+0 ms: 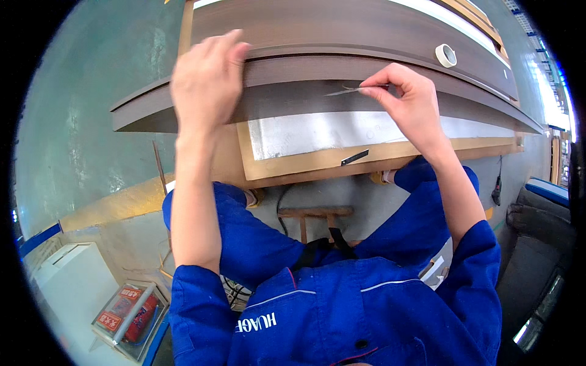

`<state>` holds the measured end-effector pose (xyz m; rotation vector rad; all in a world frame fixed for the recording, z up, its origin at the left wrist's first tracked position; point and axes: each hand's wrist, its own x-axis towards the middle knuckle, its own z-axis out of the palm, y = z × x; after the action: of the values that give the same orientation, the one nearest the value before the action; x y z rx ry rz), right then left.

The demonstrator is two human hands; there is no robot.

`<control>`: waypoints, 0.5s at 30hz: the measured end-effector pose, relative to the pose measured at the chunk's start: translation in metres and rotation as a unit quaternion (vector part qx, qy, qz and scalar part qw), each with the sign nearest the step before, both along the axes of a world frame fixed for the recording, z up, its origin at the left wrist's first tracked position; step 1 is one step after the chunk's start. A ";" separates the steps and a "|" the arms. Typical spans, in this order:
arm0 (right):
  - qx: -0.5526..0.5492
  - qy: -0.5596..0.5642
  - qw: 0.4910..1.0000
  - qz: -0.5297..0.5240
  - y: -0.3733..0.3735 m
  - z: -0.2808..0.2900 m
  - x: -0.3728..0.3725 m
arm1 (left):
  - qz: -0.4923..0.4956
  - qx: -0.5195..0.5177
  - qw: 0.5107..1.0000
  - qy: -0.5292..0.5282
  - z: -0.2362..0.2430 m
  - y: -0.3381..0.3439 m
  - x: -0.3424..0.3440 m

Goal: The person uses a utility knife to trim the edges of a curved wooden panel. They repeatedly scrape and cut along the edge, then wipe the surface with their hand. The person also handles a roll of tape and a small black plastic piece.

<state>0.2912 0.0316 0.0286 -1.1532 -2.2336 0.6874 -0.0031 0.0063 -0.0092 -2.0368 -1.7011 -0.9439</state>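
My right hand (408,104) pinches a thin, pale, pointed strip (343,93) between thumb and fingertips. What the strip is made of I cannot make out. It hangs in front of the near face of a long dark brown panel (293,70). Over the left part of that panel is my left hand (207,76), smeared by motion. Its fingers are bent with the thumb toward the right, and whether they hold anything cannot be seen. A roll of white tape (446,55) rests on the brown surface beyond my right hand.
Below the panel, a black utility knife (354,157) lies on the brown border of a white sheet (305,134). A small wooden stool (315,212) stands between my legs. At lower left are a white box (73,293) and a clear-fronted case (131,317) with red things inside.
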 end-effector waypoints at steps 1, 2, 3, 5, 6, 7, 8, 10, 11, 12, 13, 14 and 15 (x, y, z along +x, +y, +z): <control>-0.019 0.000 1.000 -0.013 0.003 0.000 0.000 | 0.018 -0.014 1.000 -0.001 0.001 -0.001 -0.010; -0.043 -0.001 0.999 -0.030 0.005 0.000 0.000 | 0.040 -0.031 0.999 -0.005 0.002 -0.003 -0.019; -0.044 0.003 0.999 -0.029 0.007 0.000 0.000 | 0.043 -0.036 0.998 -0.015 0.001 -0.004 -0.026; -0.025 -0.010 0.999 -0.042 0.008 0.000 -0.001 | 0.059 -0.039 0.996 -0.048 -0.003 -0.005 -0.035; -0.010 -0.009 0.999 -0.040 0.008 0.000 -0.001 | 0.063 -0.047 0.996 -0.043 -0.005 -0.006 -0.037; -0.011 -0.014 0.999 -0.044 0.009 0.000 -0.001 | 0.067 -0.056 0.995 -0.038 -0.008 -0.005 -0.038; -0.009 -0.013 0.999 -0.042 0.010 0.000 -0.001 | 0.072 -0.075 0.994 -0.033 -0.010 -0.005 -0.037; -0.004 -0.013 0.999 -0.044 0.010 0.000 -0.002 | 0.070 -0.068 0.994 -0.050 -0.012 -0.004 -0.036; -0.001 -0.014 0.999 -0.048 0.009 0.000 -0.002 | 0.070 -0.066 0.994 -0.057 -0.012 -0.004 -0.035; 0.004 -0.010 0.999 -0.049 0.009 -0.001 -0.003 | 0.075 -0.064 0.994 -0.048 -0.012 -0.004 -0.034; -0.006 -0.012 0.998 -0.056 0.008 -0.001 -0.004 | 0.079 -0.061 0.994 -0.040 -0.012 -0.004 -0.034; -0.015 -0.009 0.998 -0.060 0.008 -0.002 -0.006 | 0.089 -0.058 0.994 -0.032 -0.011 -0.004 -0.034; -0.024 -0.005 0.998 -0.064 0.008 -0.002 -0.007 | 0.083 -0.052 0.995 -0.030 -0.011 -0.004 -0.033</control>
<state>0.2844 0.0392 0.0266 -1.3130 -2.1390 0.6870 -0.0366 0.0021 -0.0200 -1.9110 -1.9548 -0.8874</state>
